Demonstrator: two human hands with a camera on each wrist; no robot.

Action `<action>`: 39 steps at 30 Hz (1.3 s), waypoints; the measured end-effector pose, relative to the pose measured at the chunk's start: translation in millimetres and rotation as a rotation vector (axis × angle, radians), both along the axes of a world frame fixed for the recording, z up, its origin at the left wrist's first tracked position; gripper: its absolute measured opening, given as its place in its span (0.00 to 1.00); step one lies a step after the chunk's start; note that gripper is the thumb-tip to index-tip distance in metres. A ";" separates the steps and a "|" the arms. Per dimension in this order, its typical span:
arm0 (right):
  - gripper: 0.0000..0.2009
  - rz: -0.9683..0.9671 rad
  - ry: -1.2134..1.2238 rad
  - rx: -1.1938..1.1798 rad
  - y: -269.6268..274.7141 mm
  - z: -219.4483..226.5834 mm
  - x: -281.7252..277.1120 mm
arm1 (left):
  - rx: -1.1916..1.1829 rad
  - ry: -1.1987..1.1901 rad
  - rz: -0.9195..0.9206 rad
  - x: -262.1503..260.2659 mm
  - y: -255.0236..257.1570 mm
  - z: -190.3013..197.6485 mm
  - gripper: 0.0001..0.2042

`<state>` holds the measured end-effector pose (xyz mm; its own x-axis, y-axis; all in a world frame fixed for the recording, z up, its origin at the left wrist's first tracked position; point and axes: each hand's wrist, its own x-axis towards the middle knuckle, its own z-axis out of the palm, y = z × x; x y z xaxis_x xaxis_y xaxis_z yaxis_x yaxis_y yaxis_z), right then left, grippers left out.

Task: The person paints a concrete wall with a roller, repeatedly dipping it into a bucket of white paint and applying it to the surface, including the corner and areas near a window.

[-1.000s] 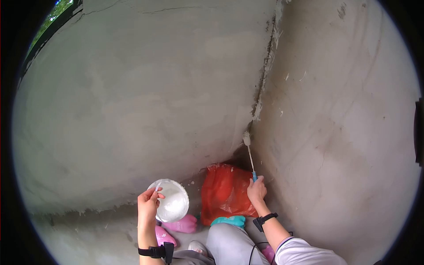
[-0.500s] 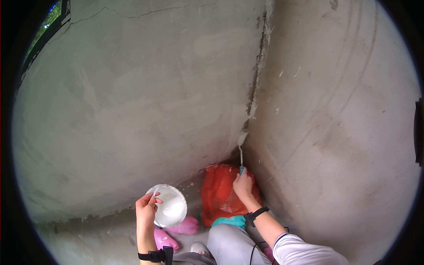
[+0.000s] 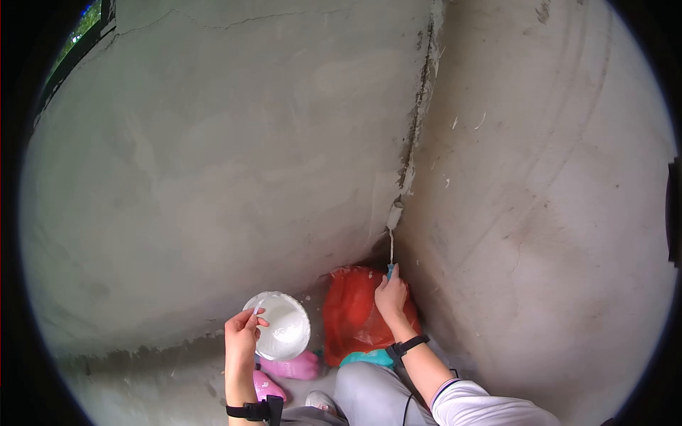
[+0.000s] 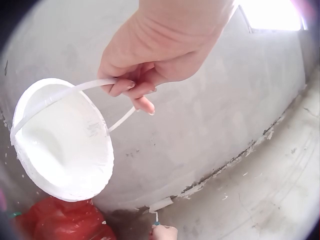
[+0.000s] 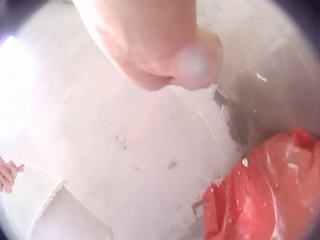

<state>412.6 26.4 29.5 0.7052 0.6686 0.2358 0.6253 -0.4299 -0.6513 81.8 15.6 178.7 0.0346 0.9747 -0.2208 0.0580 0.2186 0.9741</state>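
A white bucket (image 3: 284, 328) with pale paint inside hangs by its handle (image 4: 65, 95) from the left hand (image 3: 243, 337), whose fingers are curled round that handle. In the left wrist view the bucket (image 4: 65, 145) tilts below the left hand (image 4: 155, 55). The right hand (image 3: 391, 297) grips the blue handle of a small roller (image 3: 395, 215), its head against the wall corner low down. In the right wrist view the right hand (image 5: 170, 55) hides the roller.
A red bag (image 3: 353, 312) lies at the foot of the corner, with a teal item (image 3: 368, 357) in front. Pink items (image 3: 295, 366) stand below the bucket. Grey walls (image 3: 540, 213) meet at a rough, cracked corner seam. A window edge shows at the upper left.
The right hand has moved left with the roller, whose head shifted from just right of the seam's foot onto it. The left hand and bucket have moved only slightly.
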 end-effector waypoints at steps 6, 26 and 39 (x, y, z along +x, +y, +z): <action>0.25 0.151 0.068 0.066 -23.0 17.9 -47.5 | -0.024 0.025 0.002 -2.4 8.0 -3.3 0.11; 0.25 0.004 0.011 0.136 -3.6 91.2 -9.5 | -0.015 0.022 -0.022 -2.9 8.4 -0.9 0.10; 0.24 0.141 0.134 0.159 -26.3 124.0 -47.1 | -0.014 0.030 -0.027 -4.8 6.1 5.0 0.10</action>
<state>365.5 0.1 153.5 0.6395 0.7247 0.2567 0.5755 -0.2298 -0.7849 77.0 21.7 183.7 0.0537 0.9703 -0.2357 0.0933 0.2301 0.9687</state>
